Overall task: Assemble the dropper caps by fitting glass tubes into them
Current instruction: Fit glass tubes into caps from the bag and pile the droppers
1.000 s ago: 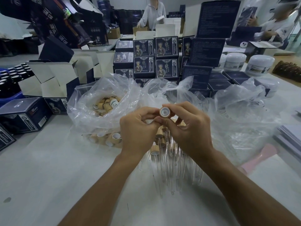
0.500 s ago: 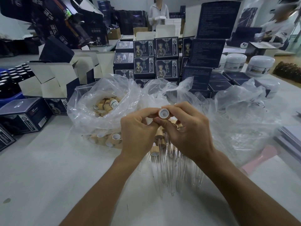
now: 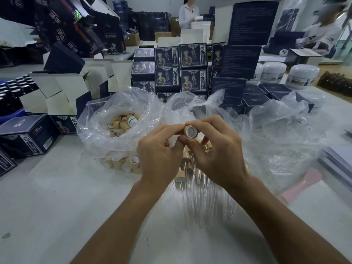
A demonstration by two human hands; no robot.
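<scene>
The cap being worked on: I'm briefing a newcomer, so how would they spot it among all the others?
Find the clear plastic bag of caps mid-table, then both hands just right of it. The tan, wood-look dropper cap sits pinched between the left hand and right hand, white open end facing the camera: the only cap lifted off the table.

The grey table top lies bare left of the left hand and toward the viewer. Under both hands a pile of clear glass tubes with tan wooden caps blocks the way. Beyond the hands, crumpled clear plastic bags and stacked dark blue printed cartons wall off the far side. Right of the right hand, more clear plastic sheet covers the table.
</scene>
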